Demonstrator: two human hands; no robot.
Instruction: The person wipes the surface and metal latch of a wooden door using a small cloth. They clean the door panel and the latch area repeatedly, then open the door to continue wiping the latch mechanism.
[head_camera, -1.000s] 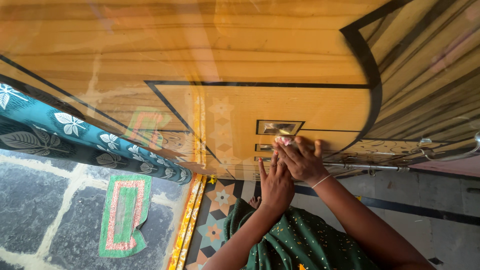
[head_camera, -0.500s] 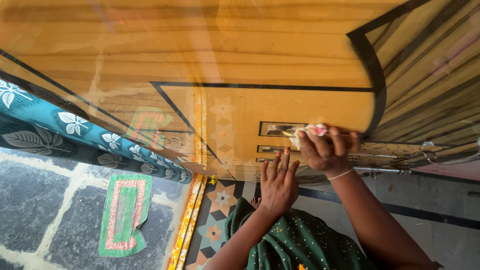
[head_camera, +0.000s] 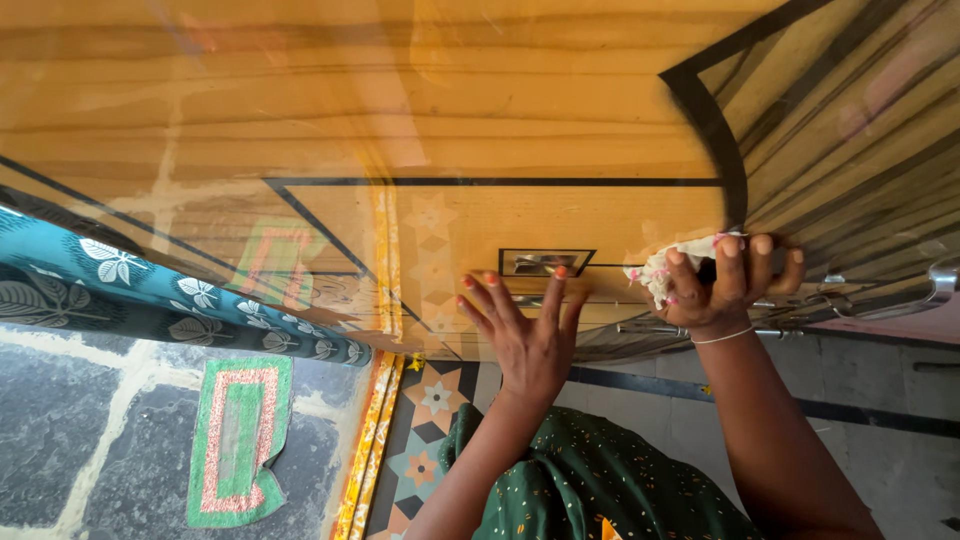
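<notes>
A glossy wooden door (head_camera: 400, 110) with black line patterns fills the upper view. My left hand (head_camera: 525, 335) lies flat against its lower panel, fingers spread, just below a small rectangular mirror inlay (head_camera: 545, 262). My right hand (head_camera: 725, 285) is closed on a crumpled white and pink cloth (head_camera: 668, 265) and presses it to the door near the black curved line, right of the inlay. A thin white bangle circles my right wrist.
A metal latch bar (head_camera: 790, 328) runs along the door's lower right. A teal leaf-print curtain (head_camera: 150, 290) hangs at left. Below lie a green and pink doormat (head_camera: 235, 440) on dark stone, a yellow threshold strip (head_camera: 370, 440) and patterned floor tiles (head_camera: 430, 400). My green dotted garment (head_camera: 590, 480) is below.
My right hand has carried the cloth rightward across the door, from over the mirror inlay to the black curve. My left hand has slid up a little and spread its fingers.
</notes>
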